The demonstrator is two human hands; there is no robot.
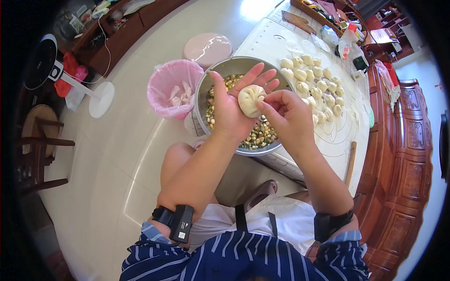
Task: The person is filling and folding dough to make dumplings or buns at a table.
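Observation:
A pleated round dough bun [249,100] lies on the palm of my left hand [227,111], whose fingers are stretched out and apart beneath and beside it. With thumb and fingertips, my right hand [291,118] pinches the gathered dough on the bun's right side. Both hands are above a large metal bowl [200,99]. In the bowl is a chopped filling [263,136] of pale yellow and green bits, partly hidden by my hands and left forearm. To the right, several shaped buns [321,86] sit in rows on a white mat [330,136].
Left of the bowl stands a bin with a pink liner [161,91], and behind it a round pink stool [207,49]. A wooden rolling pin [350,164] lies near the mat's right edge. Beyond is a carved wooden bench [412,154]. A white-based fan [101,99] stands far left.

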